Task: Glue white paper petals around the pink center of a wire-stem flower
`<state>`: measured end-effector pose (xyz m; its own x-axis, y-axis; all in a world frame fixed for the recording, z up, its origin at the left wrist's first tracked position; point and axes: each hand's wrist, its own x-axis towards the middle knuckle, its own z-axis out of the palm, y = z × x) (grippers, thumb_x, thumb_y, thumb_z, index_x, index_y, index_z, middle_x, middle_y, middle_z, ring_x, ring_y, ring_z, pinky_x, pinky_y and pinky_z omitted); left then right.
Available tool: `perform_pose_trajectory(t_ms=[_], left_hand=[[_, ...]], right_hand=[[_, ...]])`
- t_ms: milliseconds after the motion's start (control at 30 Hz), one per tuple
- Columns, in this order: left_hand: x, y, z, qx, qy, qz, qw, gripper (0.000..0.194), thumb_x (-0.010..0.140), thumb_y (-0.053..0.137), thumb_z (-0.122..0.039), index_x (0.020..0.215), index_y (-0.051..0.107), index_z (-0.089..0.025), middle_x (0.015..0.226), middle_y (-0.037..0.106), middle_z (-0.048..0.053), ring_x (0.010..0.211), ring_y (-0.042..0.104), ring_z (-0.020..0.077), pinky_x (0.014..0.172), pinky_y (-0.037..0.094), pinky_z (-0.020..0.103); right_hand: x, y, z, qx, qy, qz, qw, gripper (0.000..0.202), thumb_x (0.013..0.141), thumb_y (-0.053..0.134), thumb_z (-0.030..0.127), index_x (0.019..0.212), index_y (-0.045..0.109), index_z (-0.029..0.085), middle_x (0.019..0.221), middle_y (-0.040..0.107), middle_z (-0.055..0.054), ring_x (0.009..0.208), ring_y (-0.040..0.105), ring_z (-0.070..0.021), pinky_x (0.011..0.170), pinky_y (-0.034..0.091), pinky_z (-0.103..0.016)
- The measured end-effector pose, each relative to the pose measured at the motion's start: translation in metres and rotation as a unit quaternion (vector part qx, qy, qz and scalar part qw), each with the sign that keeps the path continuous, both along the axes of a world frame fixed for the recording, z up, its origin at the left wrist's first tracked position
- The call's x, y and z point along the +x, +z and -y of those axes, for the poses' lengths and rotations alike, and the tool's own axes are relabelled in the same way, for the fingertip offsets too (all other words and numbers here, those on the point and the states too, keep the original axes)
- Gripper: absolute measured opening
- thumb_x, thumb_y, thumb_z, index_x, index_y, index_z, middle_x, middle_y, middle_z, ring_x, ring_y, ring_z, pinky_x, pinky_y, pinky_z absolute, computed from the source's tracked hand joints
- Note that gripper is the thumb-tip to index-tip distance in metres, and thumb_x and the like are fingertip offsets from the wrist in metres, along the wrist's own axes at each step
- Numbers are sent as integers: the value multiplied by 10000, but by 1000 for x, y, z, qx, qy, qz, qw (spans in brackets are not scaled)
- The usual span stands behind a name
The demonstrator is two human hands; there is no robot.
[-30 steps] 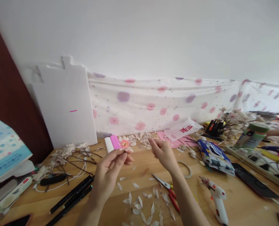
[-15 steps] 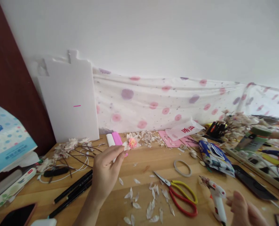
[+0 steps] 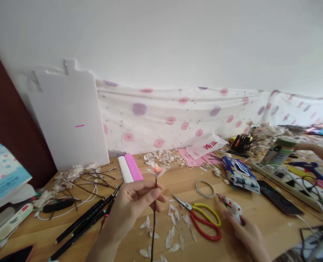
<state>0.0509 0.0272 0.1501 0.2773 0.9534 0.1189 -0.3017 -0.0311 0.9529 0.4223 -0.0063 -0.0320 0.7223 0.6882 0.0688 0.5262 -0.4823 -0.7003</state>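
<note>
Between the thumb and fingers of my left hand (image 3: 141, 198) is the dark thin stem of an artificial flower (image 3: 154, 222). Its pale petals and pink-orange centre stand upright above my fingers. My right hand (image 3: 247, 234) is closed around the handle of a white hot glue gun (image 3: 234, 210), whose dirty nozzle points up and left. Scissors (image 3: 205, 220) with one yellow and one red handle lie open between my hands. Loose pale petals (image 3: 170, 236) are scattered below the flower.
A roll of tape (image 3: 205, 189), a blue packet (image 3: 241, 174), a phone (image 3: 279, 198) and a power strip (image 3: 289, 185) lie right. Black pens (image 3: 81, 220) and finished flower stems (image 3: 76, 174) lie left. Another person's arm (image 3: 315, 151) reaches in beside a green-lidded jar (image 3: 278, 152).
My left hand now holds the flower upright by its stem, its bloom seen from the side. My right hand has moved left and taken hold of the glue gun. The view has shifted right.
</note>
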Motion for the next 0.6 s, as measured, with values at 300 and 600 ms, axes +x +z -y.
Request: perform_pose_trajectory(t_ms=[300, 600], left_hand=[[4, 1, 6, -67, -58, -1, 996, 349, 689, 917, -417, 798, 755, -128, 640, 765, 32, 497, 694, 113, 485, 550, 164], [7, -2, 11, -106, -135, -11, 985, 290, 736, 898, -384, 759, 727, -150, 618, 760, 11, 505, 704, 108, 477, 551, 137]], right_hand=[[-40, 38, 36, 143, 30, -39, 988, 425, 837, 608, 642, 822, 707, 229, 531, 634, -24, 450, 576, -223, 396, 444, -300], [-154, 149, 66, 364, 381, 127, 840, 367, 993, 526, 571, 868, 626, 241, 750, 683, -59, 710, 665, -233, 661, 530, -369]])
